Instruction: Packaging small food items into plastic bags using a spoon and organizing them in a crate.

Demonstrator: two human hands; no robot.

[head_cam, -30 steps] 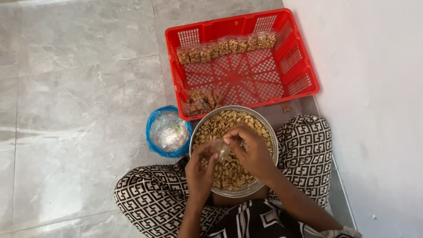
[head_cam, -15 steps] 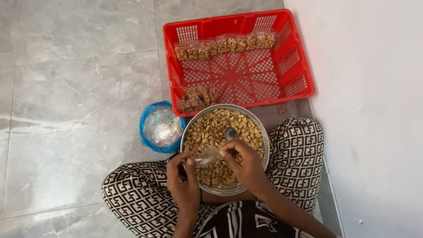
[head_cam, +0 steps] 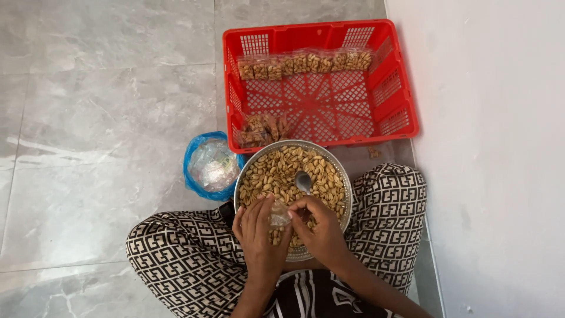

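We had both hands closed together on a small clear plastic packet (head_cam: 279, 215): the left hand (head_cam: 257, 232) pinched its left side with the fingers curled, and the right hand (head_cam: 318, 227) pinched its right side. The packet sat between our fingertips, just above the near part of the round metal tray (head_cam: 347, 194) heaped with peanuts (head_cam: 282, 171). A metal spoon (head_cam: 303, 181) lay in the nuts just beyond the packet, bowl pointing away from us, nearer the right hand. Farther off stood the red plastic crate (head_cam: 406, 118) with filled packets (head_cam: 303, 62) lined along its far wall.
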